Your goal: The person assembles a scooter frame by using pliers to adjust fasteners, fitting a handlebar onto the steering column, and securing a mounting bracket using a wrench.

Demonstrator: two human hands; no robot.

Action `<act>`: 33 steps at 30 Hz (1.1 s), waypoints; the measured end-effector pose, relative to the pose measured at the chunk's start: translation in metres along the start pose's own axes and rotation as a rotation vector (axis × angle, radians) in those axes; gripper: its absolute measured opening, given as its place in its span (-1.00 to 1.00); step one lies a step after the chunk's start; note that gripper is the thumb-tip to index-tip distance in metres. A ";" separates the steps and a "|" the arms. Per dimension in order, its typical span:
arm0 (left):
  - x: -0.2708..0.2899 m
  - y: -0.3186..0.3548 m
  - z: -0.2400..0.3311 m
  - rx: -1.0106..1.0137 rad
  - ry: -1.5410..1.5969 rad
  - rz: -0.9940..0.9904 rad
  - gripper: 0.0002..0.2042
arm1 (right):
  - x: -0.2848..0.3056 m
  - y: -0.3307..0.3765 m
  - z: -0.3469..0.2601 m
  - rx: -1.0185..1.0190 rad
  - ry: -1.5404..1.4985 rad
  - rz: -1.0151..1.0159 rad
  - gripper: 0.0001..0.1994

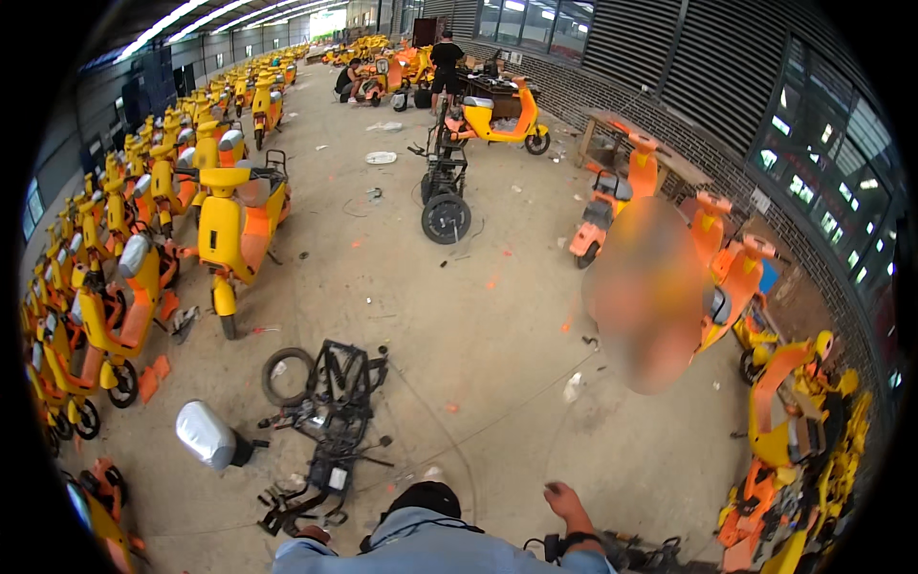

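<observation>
My right hand [566, 504] hangs over the concrete floor at the lower middle, its fingers curled together; a small dark spot shows at the fingertips, too small to name. My left hand [314, 536] shows only in part beside my blue-grey top, its fingers hidden. Nearest to it lies a stripped black scooter frame [335, 430], with handlebars and cables, flat on the floor. A loose tyre [288, 376] rests against its far end. Left of the frame sits a scooter seat [205, 432] with a silvery cover.
Rows of yellow-orange scooters [222, 230] fill the left side. A bare black scooter chassis [445, 182] stands ahead, near a standing person [446, 65] and a crouching one [350, 78]. More scooters and yellow body panels [837, 450] line the right, beside a wooden bench [660, 158].
</observation>
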State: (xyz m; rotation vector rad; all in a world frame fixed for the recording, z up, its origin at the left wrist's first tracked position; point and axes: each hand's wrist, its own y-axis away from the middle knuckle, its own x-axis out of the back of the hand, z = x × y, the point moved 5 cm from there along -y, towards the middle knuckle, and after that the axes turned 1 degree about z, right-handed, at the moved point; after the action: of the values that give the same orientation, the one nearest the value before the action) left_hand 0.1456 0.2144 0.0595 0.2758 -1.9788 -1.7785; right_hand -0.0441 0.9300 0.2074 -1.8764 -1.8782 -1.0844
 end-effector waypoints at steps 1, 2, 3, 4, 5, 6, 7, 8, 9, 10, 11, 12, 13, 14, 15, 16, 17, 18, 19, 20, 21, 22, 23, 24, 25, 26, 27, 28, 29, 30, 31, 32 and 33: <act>0.019 -0.008 0.028 -0.146 -0.133 0.146 -0.68 | 0.007 -0.008 0.025 -0.274 -0.120 -0.014 -0.59; 0.045 -0.010 0.050 -0.184 -0.123 0.246 -0.63 | 0.027 -0.001 0.053 -0.283 0.010 0.091 -0.56; 0.081 -0.028 0.130 -0.339 -0.140 0.341 -0.53 | 0.075 0.012 0.155 -0.340 0.447 0.031 -0.55; 0.137 -0.025 0.156 -0.399 -0.035 0.492 -0.57 | 0.078 0.011 0.172 -0.409 0.518 -0.036 -0.57; 0.190 -0.014 0.169 -0.441 0.063 0.649 -0.61 | 0.074 0.003 0.158 -0.476 0.485 -0.079 -0.59; 0.248 0.005 0.206 -0.523 0.122 0.784 -0.66 | 0.076 0.004 0.149 -0.549 0.392 -0.089 -0.61; 0.303 0.022 0.235 -0.495 0.266 0.848 -0.64 | 0.074 -0.005 0.138 -0.594 0.314 -0.092 -0.63; 0.350 0.078 0.295 -0.600 0.374 0.911 -0.63 | 0.083 0.003 0.134 -0.663 0.264 -0.073 -0.65; 0.392 0.105 0.314 -0.665 0.462 0.942 -0.64 | 0.074 -0.019 0.120 -0.639 0.242 -0.104 -0.67; 0.430 0.111 0.327 -0.751 0.492 1.016 -0.64 | 0.064 -0.041 0.105 -0.619 0.215 -0.137 -0.68; 0.460 0.133 0.349 -0.773 0.650 0.949 -0.66 | 0.057 -0.061 0.095 -0.605 0.202 -0.163 -0.70; 0.485 0.145 0.360 -0.784 0.699 0.955 -0.66 | 0.051 -0.082 0.087 -0.601 0.187 -0.192 -0.72; 0.504 0.152 0.377 -0.799 0.753 0.956 -0.67 | 0.047 -0.105 0.082 -0.581 0.185 -0.224 -0.73; 0.518 0.150 0.389 -0.809 0.808 0.959 -0.67 | 0.040 -0.133 0.077 -0.561 0.183 -0.259 -0.75; 0.530 0.135 0.389 -0.710 0.766 0.947 -0.68 | 0.033 -0.169 0.077 -0.532 0.186 -0.296 -0.76; 0.538 0.106 0.381 -0.694 0.751 0.939 -0.65 | 0.024 -0.208 0.078 -0.488 0.195 -0.338 -0.77; 0.534 0.079 0.360 -0.536 0.706 0.891 -0.63 | 0.015 -0.254 0.079 -0.438 0.206 -0.380 -0.78; 0.530 0.079 0.367 -0.516 0.566 0.864 -0.59 | 0.023 -0.292 0.094 -0.400 0.270 -0.402 -0.79; 0.524 0.046 0.329 -0.332 0.451 0.799 -0.56 | 0.016 -0.346 0.096 -0.267 0.342 -0.461 -0.80; 0.513 0.020 0.334 -0.200 0.461 0.602 -0.52 | 0.051 -0.392 0.117 -0.136 0.511 -0.463 -0.80; 0.498 -0.002 0.340 -0.085 0.608 0.527 -0.57 | 0.086 -0.455 0.126 0.159 0.798 -0.452 -0.80; 0.490 -0.022 0.343 -0.143 0.377 0.455 -0.65 | 0.113 -0.519 0.102 0.526 1.093 -0.337 -0.80; 0.496 -0.020 0.338 -0.174 0.096 0.427 -0.72 | 0.117 -0.583 0.064 0.413 0.941 -0.253 -0.78; 0.494 0.008 0.304 -0.137 -0.162 0.401 -0.77 | 0.092 -0.648 -0.011 0.343 0.719 -0.215 -0.76; 0.457 0.039 0.228 0.105 0.543 0.304 -0.77 | 0.051 -0.707 -0.145 0.311 0.484 -0.251 -0.74; 0.463 0.023 0.224 0.209 1.214 0.330 -0.77 | 0.072 -0.765 -0.187 0.141 0.337 -0.140 -0.67; 0.474 0.020 0.241 0.192 1.247 0.415 -0.76 | 0.086 -0.803 -0.252 0.118 0.275 -0.059 -0.64; 0.490 0.017 0.261 0.160 1.274 0.503 -0.75 | 0.100 -0.838 -0.311 0.204 0.232 -0.020 -0.64; 0.507 0.022 0.287 0.126 1.296 0.583 -0.74 | 0.109 -0.864 -0.370 0.293 0.220 0.044 -0.68; 0.520 0.019 0.289 0.136 1.355 0.674 -0.68 | 0.102 -0.890 -0.410 0.300 0.140 -0.010 -0.69; 0.534 0.009 0.294 0.154 1.331 0.671 -0.67 | 0.093 -0.920 -0.444 0.301 0.054 -0.055 -0.70; 0.552 0.000 0.296 0.175 1.308 0.677 -0.67 | 0.077 -0.949 -0.477 0.307 -0.038 -0.103 -0.71; 0.571 -0.005 0.311 0.194 1.240 0.673 -0.68 | 0.064 -0.971 -0.499 0.362 -0.032 -0.099 -0.74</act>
State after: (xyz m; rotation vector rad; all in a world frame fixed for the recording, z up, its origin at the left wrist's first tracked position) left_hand -0.4978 0.2355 0.1530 0.5242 -1.0863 -0.6432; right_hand -1.1218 0.7637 0.2895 -1.6199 -2.0406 -0.6847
